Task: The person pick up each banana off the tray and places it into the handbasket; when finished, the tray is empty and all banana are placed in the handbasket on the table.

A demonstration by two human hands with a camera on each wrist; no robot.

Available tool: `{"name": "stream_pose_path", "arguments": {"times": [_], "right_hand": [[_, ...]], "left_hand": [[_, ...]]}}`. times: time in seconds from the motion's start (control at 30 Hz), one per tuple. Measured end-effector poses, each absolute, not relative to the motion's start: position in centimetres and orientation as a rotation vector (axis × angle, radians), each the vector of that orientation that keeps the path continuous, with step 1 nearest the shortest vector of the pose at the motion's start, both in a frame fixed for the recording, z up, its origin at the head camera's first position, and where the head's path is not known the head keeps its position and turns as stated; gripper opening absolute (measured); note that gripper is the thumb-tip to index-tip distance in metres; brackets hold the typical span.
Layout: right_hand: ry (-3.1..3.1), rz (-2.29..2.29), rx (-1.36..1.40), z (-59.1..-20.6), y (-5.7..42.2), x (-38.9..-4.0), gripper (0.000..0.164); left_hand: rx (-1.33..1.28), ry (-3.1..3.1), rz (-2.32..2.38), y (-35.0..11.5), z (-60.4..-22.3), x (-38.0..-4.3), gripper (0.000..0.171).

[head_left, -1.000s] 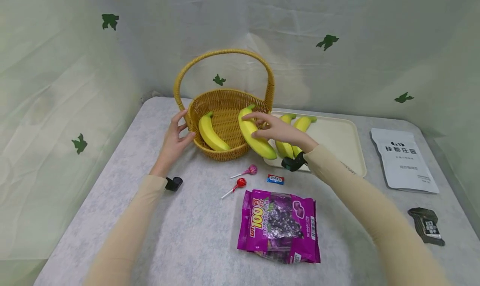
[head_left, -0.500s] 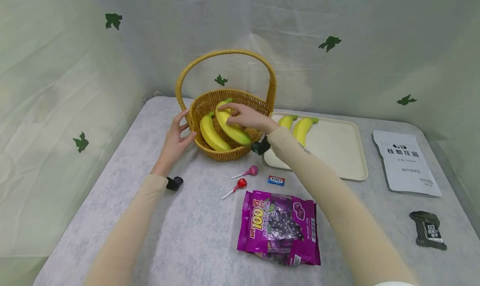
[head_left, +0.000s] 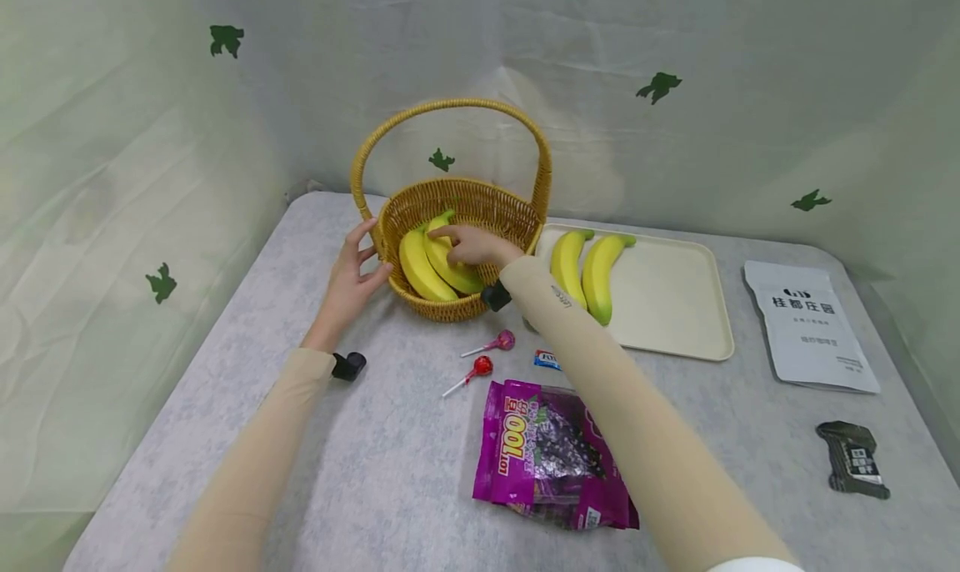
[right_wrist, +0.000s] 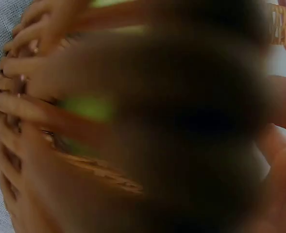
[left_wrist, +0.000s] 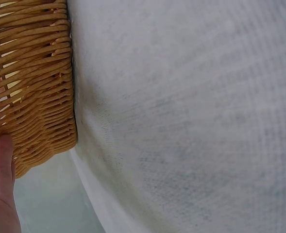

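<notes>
A yellow wicker basket point(head_left: 517, 213) with a tall hooped handle stands at the back of the table. Two bananas lie side by side in it: the left banana point(head_left: 420, 268) is against the basket's left wall. My right hand point(head_left: 476, 247) reaches over the rim and holds the right banana point(head_left: 467, 278) between index finger and thumb. My left hand point(head_left: 352, 276) rests against the basket's left side below the handle, fingers and thumb spread. In the left wrist view a straight finger point(left_wrist: 3, 167) touches the wicker. Blurred wicker point(right_wrist: 16, 131) fills much of the right wrist view.
A cream tray point(head_left: 667, 297) bearing two more bananas point(head_left: 597, 276) stands right of the basket. Nearer lie two lollipops point(head_left: 480, 366), a small blue-and-red sweet point(head_left: 546, 358) and a purple candy bag point(head_left: 525, 455). At right are a white pouch point(head_left: 810, 330) and a dark packet point(head_left: 853, 459).
My right hand has carried a banana leftward from the basket's right rim and lowered it inside, beside the other banana. My left hand stays against the basket.
</notes>
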State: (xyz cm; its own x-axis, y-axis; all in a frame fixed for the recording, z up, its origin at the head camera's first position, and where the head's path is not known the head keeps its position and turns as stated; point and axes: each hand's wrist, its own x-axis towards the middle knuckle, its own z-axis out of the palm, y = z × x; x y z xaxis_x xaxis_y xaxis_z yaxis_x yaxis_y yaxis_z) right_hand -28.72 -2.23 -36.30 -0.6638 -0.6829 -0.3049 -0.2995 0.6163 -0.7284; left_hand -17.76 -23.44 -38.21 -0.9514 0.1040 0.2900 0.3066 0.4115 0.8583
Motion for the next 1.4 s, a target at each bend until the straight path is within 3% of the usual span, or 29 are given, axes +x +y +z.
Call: {"name": "stream_pose_path", "arguments": {"times": [0.23,0.5,0.97,1.4], "right_hand": [[2.218,-0.867,-0.753,-36.5,-1.7,-28.4,0.065],[2.175,-1.179,-0.718,-36.2,1.5,-28.2,0.053],[2.131,-1.708,-0.591,-36.8,12.4,-26.0,0.045],[2.285,-1.723,-0.297,-40.2,21.5,-24.3,0.049]], "left_hand": [[-0.369,-2.463,-1.575,-23.4,-38.2,-17.8,0.063],[-0.398,-2.443,-1.589,-23.5,-38.4,-17.8,0.063],[-0.396,-2.451,-1.556,-23.3,-38.4,-17.8,0.063],[-0.393,-2.458,-1.551,-23.3,-38.3,-17.7,0.063]]}}
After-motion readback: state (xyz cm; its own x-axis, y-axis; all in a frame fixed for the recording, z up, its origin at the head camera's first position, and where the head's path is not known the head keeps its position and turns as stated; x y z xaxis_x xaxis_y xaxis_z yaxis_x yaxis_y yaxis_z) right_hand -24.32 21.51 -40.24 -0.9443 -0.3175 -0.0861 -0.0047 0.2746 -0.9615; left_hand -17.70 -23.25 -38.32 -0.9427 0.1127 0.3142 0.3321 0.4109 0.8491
